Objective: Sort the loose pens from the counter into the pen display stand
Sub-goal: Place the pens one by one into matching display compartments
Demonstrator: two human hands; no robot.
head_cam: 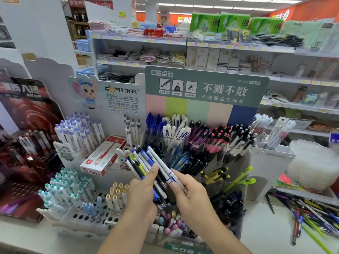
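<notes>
1. At the far left, a white perforated stand (pixel 102 215) of hard plastic is seen, its round holes part filled with capped pens in teal, lilac and mustard; a red and white cardboard box (pixel 102 158) lies tilted across its upper tier.
2. A fanned bundle of pens (pixel 146 167) is gripped by the left hand (pixel 141 197), fingers curled round the lower barrels; the barrels are smooth plastic, white, blue and one yellow-green.
3. One white pen (pixel 165 167) with blue bands is pinched at its lower end by the right hand (pixel 190 197), thumb and forefinger closed on it, apparently to draw it from the bundle.
4. The sorting step is judged to be in hand: a matching compartment must next be picked in the clear acrylic pen display stand (pixel 201 154) behind the hands, where pens are grouped by colour.
5. At the right, many loose pens (pixel 311 215) are left strewn on the white tabletop (pixel 266 226), so much remains.
</notes>
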